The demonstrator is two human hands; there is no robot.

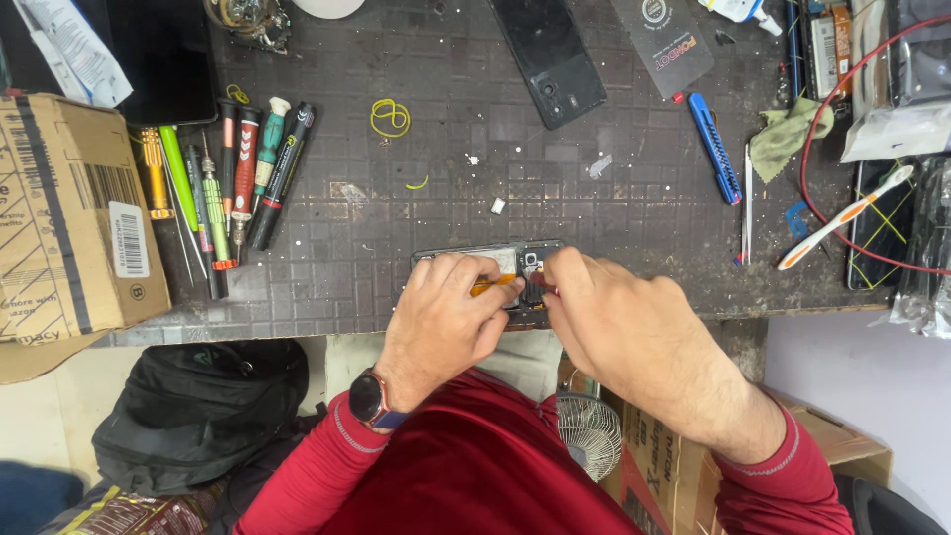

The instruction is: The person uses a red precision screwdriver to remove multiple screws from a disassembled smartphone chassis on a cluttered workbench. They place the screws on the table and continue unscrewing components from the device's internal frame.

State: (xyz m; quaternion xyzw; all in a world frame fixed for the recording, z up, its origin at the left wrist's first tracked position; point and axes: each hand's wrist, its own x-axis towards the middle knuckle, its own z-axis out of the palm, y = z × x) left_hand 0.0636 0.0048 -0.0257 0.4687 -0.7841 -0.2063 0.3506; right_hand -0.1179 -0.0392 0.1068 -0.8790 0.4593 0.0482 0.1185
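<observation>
An opened phone (495, 258) with its back off lies at the near edge of a dark grid mat (396, 178). My left hand (446, 317) rests on the phone and pinches a thin orange tool (492, 284). My right hand (614, 327) is closed around a small red-tipped tool (547, 289) whose point meets the phone's inside near the camera. Both hands hide most of the phone's lower half. A dark watch (369, 398) sits on my left wrist, and I wear red sleeves.
A row of screwdrivers (238, 178) lies at the left beside a cardboard box (64, 218). A black phone back cover (550, 59), a blue cutter (715, 149), a toothbrush (842, 218), a yellow rubber band (389, 117) and a green cloth (783, 134) lie about. A black bag (198, 406) and a small fan (589, 431) are below the bench.
</observation>
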